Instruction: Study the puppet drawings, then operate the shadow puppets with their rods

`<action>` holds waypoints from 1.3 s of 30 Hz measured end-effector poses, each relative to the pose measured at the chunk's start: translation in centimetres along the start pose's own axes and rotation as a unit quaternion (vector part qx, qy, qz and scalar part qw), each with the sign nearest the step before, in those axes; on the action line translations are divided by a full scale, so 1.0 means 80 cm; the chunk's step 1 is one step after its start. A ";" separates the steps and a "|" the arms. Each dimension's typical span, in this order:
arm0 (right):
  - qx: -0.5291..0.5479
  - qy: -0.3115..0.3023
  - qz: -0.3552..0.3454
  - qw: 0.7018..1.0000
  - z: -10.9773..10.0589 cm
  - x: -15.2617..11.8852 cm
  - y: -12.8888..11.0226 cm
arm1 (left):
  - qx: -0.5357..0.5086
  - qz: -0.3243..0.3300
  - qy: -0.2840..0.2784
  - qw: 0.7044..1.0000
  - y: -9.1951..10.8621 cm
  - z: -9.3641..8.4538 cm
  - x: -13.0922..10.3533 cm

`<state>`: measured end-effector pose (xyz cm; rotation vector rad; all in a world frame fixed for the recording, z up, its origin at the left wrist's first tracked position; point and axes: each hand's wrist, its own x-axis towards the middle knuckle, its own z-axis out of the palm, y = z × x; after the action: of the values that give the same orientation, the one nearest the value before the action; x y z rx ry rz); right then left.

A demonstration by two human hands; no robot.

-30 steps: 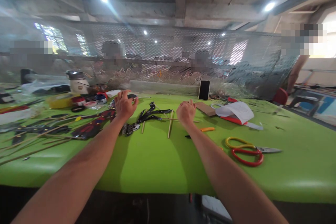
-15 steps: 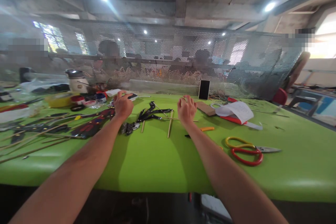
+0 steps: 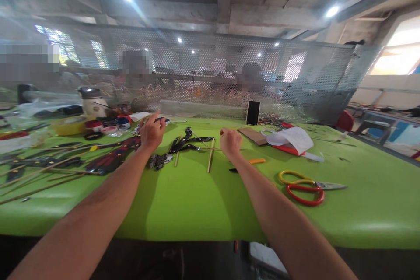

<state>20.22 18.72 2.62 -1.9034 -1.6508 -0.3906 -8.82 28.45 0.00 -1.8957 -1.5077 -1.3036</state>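
My left hand (image 3: pixel 152 134) is raised over the table at the left of centre. Its fingers are spread and nothing shows in them. My right hand (image 3: pixel 231 142) is curled into a fist, with no object visible in it. Between the hands lies a black cut-out figure (image 3: pixel 188 143) with branching limbs, and thin wooden sticks (image 3: pixel 211 156) are beside and under it. A smaller black-and-grey patterned piece (image 3: pixel 160 161) rests near my left wrist. Beside my right forearm are orange-handled pliers (image 3: pixel 257 161), partly hidden by the arm.
Scissors (image 3: pixel 301 189) with yellow and red handles lie at right. Beyond them are curled white paper (image 3: pixel 291 139), brown card (image 3: pixel 253 136) and an upright phone (image 3: pixel 253 113). Dark red cut-outs (image 3: pixel 113 157), sticks, paint jars (image 3: pixel 122 122) and a kettle (image 3: pixel 93 101) crowd the left. A perforated screen (image 3: pixel 203 74) borders the back.
My right hand's fingers have folded into a fist. My left hand's fingers have spread and lifted. The view has shifted slightly; the things on the table stay put.
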 end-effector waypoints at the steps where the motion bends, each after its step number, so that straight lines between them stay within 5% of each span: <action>1: -0.003 -0.002 0.011 1.000 -0.002 0.001 0.000 | -0.006 0.001 0.005 1.000 0.000 0.000 0.000; 7: 0.002 0.018 0.026 0.999 -0.003 0.000 -0.001 | -0.026 -0.020 -0.011 0.999 -0.007 0.002 -0.001; 13: 0.024 0.106 0.040 0.993 0.002 -0.001 0.000 | 0.020 -0.079 -0.082 0.993 -0.008 0.000 0.000; 22: 0.003 0.018 0.041 0.999 -0.005 0.000 0.005 | 0.093 -0.125 -0.121 0.980 -0.001 -0.010 0.008; 29: 0.007 0.033 0.047 0.998 -0.003 0.000 0.006 | 0.118 -0.108 -0.156 0.975 0.002 -0.010 0.009; 33: 0.043 0.047 0.037 0.997 -0.002 0.000 0.006 | 0.099 -0.108 -0.119 0.982 0.003 -0.010 0.004; 39: 0.068 -0.011 0.041 0.997 0.001 0.002 0.001 | 0.017 -0.048 -0.018 0.999 0.009 -0.012 0.000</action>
<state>20.31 18.92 2.64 -1.8724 -1.5662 -0.2191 -8.57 27.43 0.63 -1.8555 -1.6480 -1.2814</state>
